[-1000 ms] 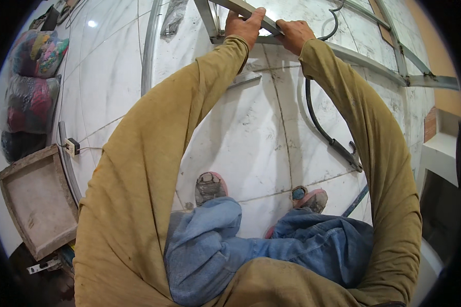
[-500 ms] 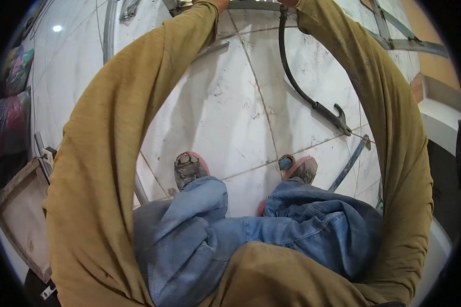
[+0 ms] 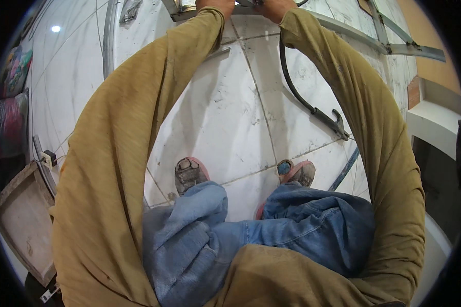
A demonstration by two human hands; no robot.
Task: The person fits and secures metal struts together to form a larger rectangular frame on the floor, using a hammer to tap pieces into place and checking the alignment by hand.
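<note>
At the far edge of view my left hand (image 3: pixel 216 5) and my right hand (image 3: pixel 275 8) are close together by a grey metal frame (image 3: pixel 343 32). Their fingers are cut off by the picture's edge, so I cannot see what they grip. On the tiles nearer to me, beside my right sleeve, lies a welding electrode holder (image 3: pixel 329 122). A black cable (image 3: pixel 284 66) runs from it up toward my right hand. Small dark metal parts show between the hands, too cropped to make out.
A blue flat bar (image 3: pixel 346 170) lies by my right knee, partly behind the sleeve. A thin metal strip (image 3: pixel 217 53) rests near my left forearm. Farther left are a long metal profile (image 3: pixel 109 41), a shallow tray-like panel (image 3: pixel 25 225) and bagged bundles (image 3: pixel 7 123).
Both hands have come slightly nearer and show more. My right hand and forearm have shifted left toward the left hand. My right sleeve now covers the tip beyond the electrode holder.
</note>
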